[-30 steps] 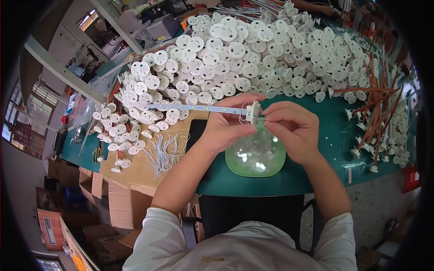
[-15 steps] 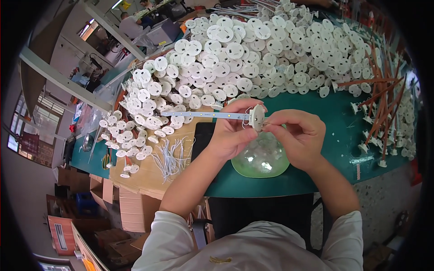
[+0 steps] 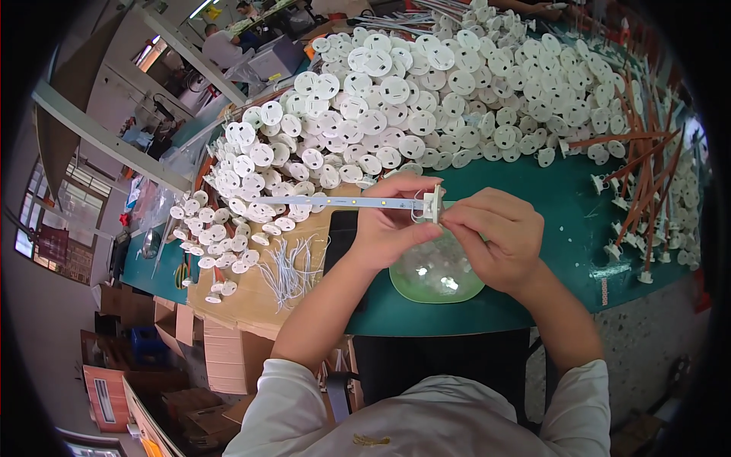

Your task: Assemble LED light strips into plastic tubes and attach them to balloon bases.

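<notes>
My left hand (image 3: 383,234) is closed around a white round lamp cap (image 3: 432,204), thumb below and fingers above. From the cap a narrow LED strip (image 3: 343,202) stretches leftward, with thin white wires bent at the joint. The cap's disc stands nearly edge-on, facing my right hand (image 3: 499,236). Thumb and fingertips of that hand are pinched together against the disc's face; whatever lies between them is too small to make out. Beneath both hands sits a green-tinted clear bowl (image 3: 400,292) with small shiny pieces in it.
A large heap of similar white caps (image 3: 396,87) covers the far side of the green table (image 3: 548,221). Thin white wires (image 3: 293,270) lie on cardboard (image 3: 228,308) at left, near a dark flat object (image 3: 340,232). Brown strips with caps (image 3: 655,175) lie at right. Another person (image 3: 222,47) sits far off.
The cap has turned so that its disc shows nearly edge-on, and the strip lies slightly lower. My right hand has stayed pinched at the disc, its fingers shifted a little.
</notes>
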A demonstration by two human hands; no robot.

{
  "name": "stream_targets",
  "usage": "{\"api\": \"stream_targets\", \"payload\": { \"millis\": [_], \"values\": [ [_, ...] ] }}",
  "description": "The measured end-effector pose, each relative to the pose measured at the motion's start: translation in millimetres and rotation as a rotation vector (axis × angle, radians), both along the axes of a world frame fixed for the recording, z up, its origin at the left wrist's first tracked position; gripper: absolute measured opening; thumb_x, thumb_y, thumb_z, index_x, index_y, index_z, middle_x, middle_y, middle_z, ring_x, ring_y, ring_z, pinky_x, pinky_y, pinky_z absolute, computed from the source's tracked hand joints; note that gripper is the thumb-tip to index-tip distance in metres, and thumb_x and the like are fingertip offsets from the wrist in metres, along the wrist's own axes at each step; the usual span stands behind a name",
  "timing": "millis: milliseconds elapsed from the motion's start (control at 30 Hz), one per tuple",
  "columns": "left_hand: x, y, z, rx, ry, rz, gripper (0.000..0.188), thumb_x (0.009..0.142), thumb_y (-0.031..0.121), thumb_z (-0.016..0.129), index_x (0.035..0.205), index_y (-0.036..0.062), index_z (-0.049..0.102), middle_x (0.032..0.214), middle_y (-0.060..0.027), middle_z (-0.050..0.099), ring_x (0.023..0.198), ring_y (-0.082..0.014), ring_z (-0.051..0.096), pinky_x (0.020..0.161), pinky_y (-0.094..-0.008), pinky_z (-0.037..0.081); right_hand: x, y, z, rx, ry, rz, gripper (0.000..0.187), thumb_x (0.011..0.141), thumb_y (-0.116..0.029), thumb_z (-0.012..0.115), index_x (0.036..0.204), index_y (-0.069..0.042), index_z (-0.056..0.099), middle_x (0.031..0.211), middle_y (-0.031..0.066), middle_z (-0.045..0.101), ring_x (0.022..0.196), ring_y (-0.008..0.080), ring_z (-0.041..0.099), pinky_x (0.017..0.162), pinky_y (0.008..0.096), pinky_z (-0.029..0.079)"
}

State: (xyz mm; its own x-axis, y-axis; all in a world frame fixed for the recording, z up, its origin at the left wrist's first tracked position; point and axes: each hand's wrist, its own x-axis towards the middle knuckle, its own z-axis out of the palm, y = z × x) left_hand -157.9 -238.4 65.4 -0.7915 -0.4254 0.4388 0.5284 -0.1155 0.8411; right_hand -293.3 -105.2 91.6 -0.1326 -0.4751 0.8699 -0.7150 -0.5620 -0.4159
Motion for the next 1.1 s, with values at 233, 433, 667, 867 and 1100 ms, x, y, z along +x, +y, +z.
{"api": "stream_targets", "payload": {
  "millis": [233, 433, 667, 867, 1100],
  "values": [
    [3.4, -2.0, -3.0, -0.104, 0.021, 0.049, 0.055, 0.072, 0.007, 0.083, 0.121, 0.0011, 0.059, 0.102, -0.009, 0.065, 0.095, -0.0178, 0.063, 0.084, -0.0313, 0.051, 0.0, -7.9, -1.5, 0.053, -0.014, 0.06, 0.011, 0.075, 0.004, 0.071, 0.084, -0.001, 0.068, 0.075, 0.0106, 0.068, 0.062, 0.023, 0.065, 0.055, 0.0283, 0.049],
    [1.4, -4.4, -6.4, 0.025, -0.063, 0.031, 0.053, 0.075, 0.008, 0.08, 0.122, 0.0015, 0.057, 0.109, -0.0116, 0.063, 0.102, -0.0215, 0.061, 0.089, -0.0352, 0.05, -4.0, -7.1, -6.9, 0.102, 0.007, 0.015, 0.012, 0.077, 0.003, 0.07, 0.088, -0.001, 0.068, 0.079, 0.0122, 0.07, 0.067, 0.0248, 0.069, 0.058, 0.0295, 0.053],
    [1.2, -2.6, -7.3, -0.001, -0.078, 0.064, 0.052, 0.073, 0.007, 0.082, 0.12, 0.0019, 0.058, 0.111, -0.011, 0.062, 0.1, -0.02, 0.062, 0.089, -0.0343, 0.05, -7.4, -8.5, -8.3, 0.025, 0.098, -0.042, 0.013, 0.076, 0.006, 0.069, 0.087, 0.0, 0.067, 0.078, 0.0119, 0.069, 0.064, 0.0256, 0.068, 0.055, 0.0299, 0.053],
    [-3.1, -1.5, -16.5, -0.073, -0.015, 0.131, 0.048, 0.074, -0.003, 0.08, 0.117, 0.0014, 0.059, 0.11, -0.0091, 0.064, 0.099, -0.0158, 0.065, 0.088, -0.0318, 0.054, 2.2, -8.6, -12.0, 0.027, 0.15, -0.145, 0.014, 0.074, 0.009, 0.067, 0.086, 0.003, 0.065, 0.075, 0.0137, 0.067, 0.062, 0.0266, 0.067, 0.054, 0.0312, 0.052],
    [-2.0, -3.1, -8.5, -0.026, -0.024, 0.104, 0.05, 0.075, -0.003, 0.079, 0.119, 0.0027, 0.057, 0.117, -0.0116, 0.063, 0.102, -0.0178, 0.065, 0.087, -0.0334, 0.056, 5.3, -15.3, -17.6, -0.041, 0.024, -0.147, 0.013, 0.076, 0.009, 0.067, 0.088, 0.004, 0.066, 0.078, 0.0134, 0.069, 0.065, 0.0263, 0.069, 0.056, 0.0285, 0.054]
  ]
}}
